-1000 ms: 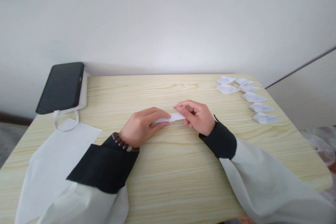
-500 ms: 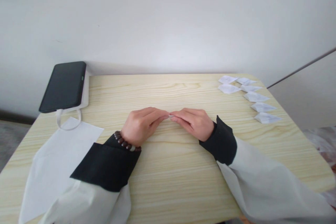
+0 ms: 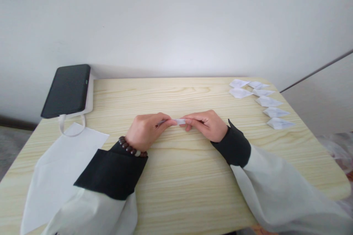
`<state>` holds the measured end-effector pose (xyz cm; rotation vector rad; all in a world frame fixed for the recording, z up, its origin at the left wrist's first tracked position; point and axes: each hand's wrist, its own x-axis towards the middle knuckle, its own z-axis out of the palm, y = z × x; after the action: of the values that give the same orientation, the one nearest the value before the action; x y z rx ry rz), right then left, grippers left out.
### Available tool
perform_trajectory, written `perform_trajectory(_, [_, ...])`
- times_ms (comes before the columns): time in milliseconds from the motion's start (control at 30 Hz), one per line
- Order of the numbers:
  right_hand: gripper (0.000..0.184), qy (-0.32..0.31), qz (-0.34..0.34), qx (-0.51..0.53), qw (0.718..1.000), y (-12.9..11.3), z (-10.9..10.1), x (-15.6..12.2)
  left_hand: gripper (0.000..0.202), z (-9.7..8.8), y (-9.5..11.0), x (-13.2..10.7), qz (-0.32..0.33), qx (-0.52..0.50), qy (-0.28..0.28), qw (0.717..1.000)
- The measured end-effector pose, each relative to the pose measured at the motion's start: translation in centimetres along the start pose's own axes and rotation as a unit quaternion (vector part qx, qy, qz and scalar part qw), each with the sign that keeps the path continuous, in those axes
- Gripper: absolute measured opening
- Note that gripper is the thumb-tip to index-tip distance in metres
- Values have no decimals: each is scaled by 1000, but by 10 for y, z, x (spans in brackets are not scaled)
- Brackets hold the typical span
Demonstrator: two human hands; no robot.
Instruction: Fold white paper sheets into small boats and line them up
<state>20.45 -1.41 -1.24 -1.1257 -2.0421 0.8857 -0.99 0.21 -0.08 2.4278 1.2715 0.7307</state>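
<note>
A small piece of folded white paper is stretched between my two hands over the middle of the table. My left hand, with a dark bead bracelet at the wrist, is closed and pinches the paper's left end between thumb and fingers. From the other side my right hand pinches the right end, its thumb toward me. Both ends of the paper are hidden in the fingers; only a narrow strip shows between them.
Several folded white paper pieces lie along the table's right side. White paper sheets lie at the left, partly under my left sleeve. A black device rests on a white box at the back left. A wall stands behind the table.
My fingertips have moved apart, and more of the white paper shows between them. The right hand has shifted slightly right. Paper pieces and sheets on the table stay put.
</note>
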Motion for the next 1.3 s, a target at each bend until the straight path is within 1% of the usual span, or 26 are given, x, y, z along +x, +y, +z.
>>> perform_trajectory(133, [25, 13, 13, -12, 1000, -2, -4, -1, 25, -4, -2, 1, -31, -70, -69, 995])
perform_trajectory(200, [24, 31, 20, -26, 999, -2, -4, -1, 26, -5, -4, 1, -38, -110, -90, 989])
perform_trajectory(300, [23, 59, 36, -39, 997, -2, -3, -3, 25, -5, -4, 1, -56, -119, -78, 988])
perform_trajectory(433, [20, 91, 59, -30, 994, 2, -3, -3, 23, -8, -5, 1, -90, -67, -34, 993])
perform_trajectory(533, [19, 115, 67, -34, 991, 4, -3, -2, 26, -9, -7, 1, -96, -35, -15, 995])
perform_trajectory(600, [17, 122, 42, -53, 990, 5, -3, -1, 28, -8, -10, 2, -75, -7, -18, 997])
perform_trajectory(733, [16, 118, -73, -114, 984, 5, -1, 1, 30, -5, -14, 4, 2, 51, -21, 998])
perform_trajectory(833, [16, 122, -121, -137, 976, 5, 1, 1, 27, -2, -15, 4, 35, 65, -21, 997])
perform_trajectory(933, [17, 112, -149, -133, 973, 7, 2, 1, 27, -1, -15, 2, 46, 86, -12, 995])
perform_trajectory(1067, [14, 82, -181, -152, 968, 9, 3, 1, 26, 0, -14, 0, 59, 99, 21, 993])
perform_trajectory(1133, [14, 75, -179, -167, 967, 8, 3, 2, 23, 0, -14, 1, 77, 65, 22, 995])
perform_trajectory(1233, [13, 67, -171, -178, 967, 7, 4, 2, 20, 1, -13, 3, 109, -9, 4, 994])
perform_trajectory(1300, [13, 65, -165, -177, 968, 6, 4, 1, 18, 2, -13, 4, 123, -38, -4, 992])
